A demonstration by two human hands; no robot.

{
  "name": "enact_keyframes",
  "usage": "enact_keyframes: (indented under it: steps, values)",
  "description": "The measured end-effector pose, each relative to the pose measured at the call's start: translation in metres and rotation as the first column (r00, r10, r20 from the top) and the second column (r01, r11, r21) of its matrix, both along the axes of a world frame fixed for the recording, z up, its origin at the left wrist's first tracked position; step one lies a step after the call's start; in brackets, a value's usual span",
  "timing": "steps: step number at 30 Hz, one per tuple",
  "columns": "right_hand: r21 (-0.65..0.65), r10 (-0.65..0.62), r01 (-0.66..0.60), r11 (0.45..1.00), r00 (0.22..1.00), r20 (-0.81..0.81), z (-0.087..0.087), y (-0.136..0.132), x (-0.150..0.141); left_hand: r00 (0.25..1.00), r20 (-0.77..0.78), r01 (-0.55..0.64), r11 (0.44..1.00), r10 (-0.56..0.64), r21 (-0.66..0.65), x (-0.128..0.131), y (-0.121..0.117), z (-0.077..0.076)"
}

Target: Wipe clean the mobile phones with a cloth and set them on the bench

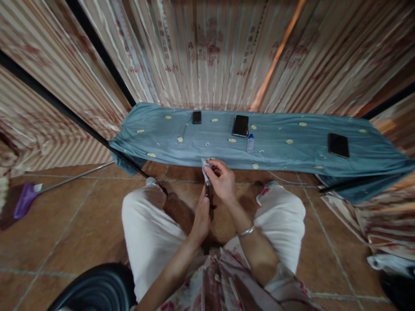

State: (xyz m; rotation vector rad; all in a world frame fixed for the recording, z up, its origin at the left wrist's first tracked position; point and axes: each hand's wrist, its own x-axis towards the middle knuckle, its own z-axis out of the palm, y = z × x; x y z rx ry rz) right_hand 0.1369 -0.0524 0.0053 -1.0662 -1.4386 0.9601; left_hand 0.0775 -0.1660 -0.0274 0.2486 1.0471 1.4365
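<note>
The left hand [202, 212] grasps one partly hidden dark object [208, 189]; the right hand [223, 180] pinches one whitish scrap [206, 169], both near the front edge of the tabletop [275, 153], which bears three dark devices [240, 125] and one blue-capped bottle [250, 144].

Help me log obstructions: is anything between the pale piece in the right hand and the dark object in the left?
Nothing visible. The pale piece, pinched in the right hand, appears at the far end of the dark object in the left hand; contact is unclear.
</note>
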Motion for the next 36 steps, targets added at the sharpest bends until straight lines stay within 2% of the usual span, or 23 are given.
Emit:
enact_keyframes:
  steps: [3, 5, 6, 8, 10, 12, 13, 16, 19, 23, 29, 33, 36]
  values:
    - [-0.123, 0.001, -0.028, 0.992, 0.978, -0.21, -0.007, 0.014, 0.007, 0.996, -0.09, -0.002, 1.0, 0.003, 0.01, -0.001, 0.001, -0.002]
    - [-0.18, -0.013, -0.049, 0.982, 0.946, -0.324, -0.009, 0.015, 0.016, 0.999, -0.028, -0.017, 0.999, 0.017, -0.029, -0.002, 0.002, 0.001]
    - [-0.176, -0.007, -0.054, 0.983, 0.944, -0.329, -0.009, 0.012, 0.021, 1.0, 0.008, -0.026, 0.999, 0.027, -0.04, -0.003, 0.003, 0.003]
    - [-0.087, 0.035, -0.053, 0.995, 0.979, -0.201, -0.007, -0.003, 0.03, 0.998, 0.059, -0.036, 0.998, 0.039, -0.049, -0.005, 0.004, 0.008]
    - [0.084, 0.114, -0.115, 0.99, 0.993, 0.012, -0.005, -0.025, 0.034, 0.996, 0.084, -0.034, 0.998, 0.038, -0.046, -0.006, 0.005, 0.011]
    - [0.21, 0.203, -0.267, 0.94, 0.938, 0.281, -0.006, -0.047, 0.034, 0.994, 0.093, -0.058, 0.997, 0.062, -0.044, -0.006, 0.006, 0.012]
    - [0.255, 0.225, -0.33, 0.909, 0.903, 0.366, -0.008, -0.055, 0.033, 0.993, 0.086, -0.083, 0.995, 0.087, -0.048, -0.006, 0.006, 0.011]
    - [0.32, 0.226, -0.432, 0.843, 0.825, 0.519, -0.015, -0.062, 0.028, 0.988, -0.009, -0.153, 0.986, 0.153, -0.067, -0.005, 0.004, 0.006]
    - [0.354, 0.198, -0.448, 0.821, 0.805, 0.559, -0.018, -0.047, 0.027, 0.992, -0.101, -0.089, 0.991, 0.079, -0.095, -0.006, -0.002, 0.002]
    - [0.375, 0.175, -0.403, 0.835, 0.84, 0.513, -0.013, -0.023, 0.026, 0.99, -0.119, 0.054, 0.988, -0.071, -0.144, -0.008, -0.01, 0.008]
    - [0.286, 0.204, -0.323, 0.902, 0.903, 0.378, -0.012, -0.01, 0.03, 0.994, -0.06, 0.084, 0.993, -0.089, -0.085, -0.011, -0.021, 0.019]
    - [0.154, 0.225, -0.261, 0.953, 0.95, 0.214, -0.022, -0.012, 0.038, 0.997, -0.036, 0.065, 0.99, -0.07, -0.121, -0.013, -0.027, 0.024]
    - [-0.043, 0.197, -0.197, 0.979, 0.98, -0.024, -0.029, -0.016, 0.039, 0.994, 0.012, 0.112, 0.986, -0.112, -0.12, -0.013, -0.028, 0.029]
